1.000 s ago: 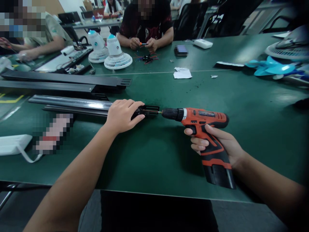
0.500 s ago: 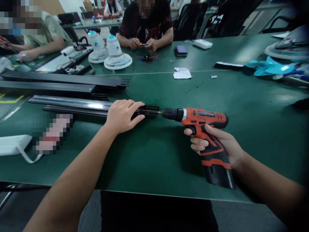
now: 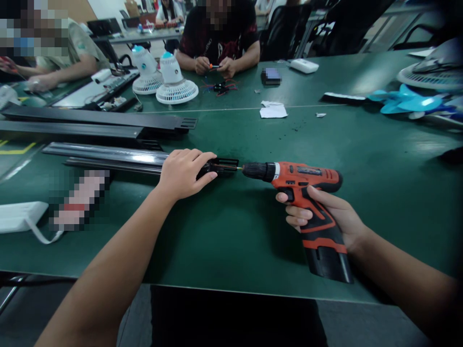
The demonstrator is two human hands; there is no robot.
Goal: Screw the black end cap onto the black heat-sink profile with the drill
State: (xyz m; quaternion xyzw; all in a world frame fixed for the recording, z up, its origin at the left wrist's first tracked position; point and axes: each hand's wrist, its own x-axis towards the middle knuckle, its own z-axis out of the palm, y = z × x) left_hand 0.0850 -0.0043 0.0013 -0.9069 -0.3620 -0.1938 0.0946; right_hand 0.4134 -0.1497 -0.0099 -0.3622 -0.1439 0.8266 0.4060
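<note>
My left hand [image 3: 184,172] is closed over the right end of a long black rail [image 3: 108,159] that lies flat on the green table [image 3: 235,231]. The rail's black end piece [image 3: 224,165] sticks out past my fingers. My right hand [image 3: 325,212] grips the handle of a red and black cordless drill [image 3: 304,183], a finger on its trigger. The drill lies level, pointing left, and its bit tip meets the rail's end piece.
More long black rails [image 3: 90,118] lie behind on the left. Two small white fans [image 3: 173,79] stand further back, with paper scraps [image 3: 273,110] and blue fan blades [image 3: 405,102] to the right. A white box [image 3: 20,216] sits at the left. Two people work at the far side.
</note>
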